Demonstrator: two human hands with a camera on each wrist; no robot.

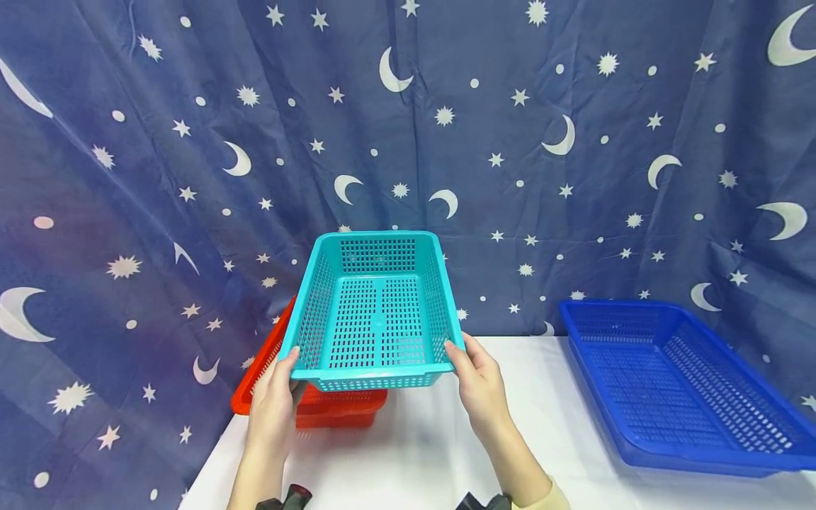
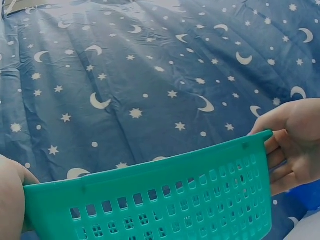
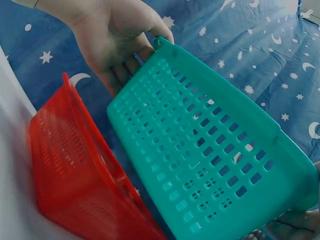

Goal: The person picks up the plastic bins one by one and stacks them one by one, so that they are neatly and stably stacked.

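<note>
A teal plastic basket (image 1: pixel 379 322) with slotted walls and floor hangs above the table, its inside facing me and nothing in it. My left hand (image 1: pixel 273 400) grips its near left corner, thumb over the rim and fingers underneath. At the near right corner my right hand (image 1: pixel 479 386) holds the rim the same way. The left wrist view shows the basket's near wall (image 2: pixel 165 195) between both hands. Behind and below it, a red basket (image 1: pixel 338 407) is partly hidden; the right wrist view shows that red basket (image 3: pixel 75 170) beside the teal one.
A larger blue basket (image 1: pixel 676 389) stands on the right of the white table (image 1: pixel 408 467). A dark blue curtain (image 1: pixel 408 127) with white moons and stars hangs behind the table and down its left side.
</note>
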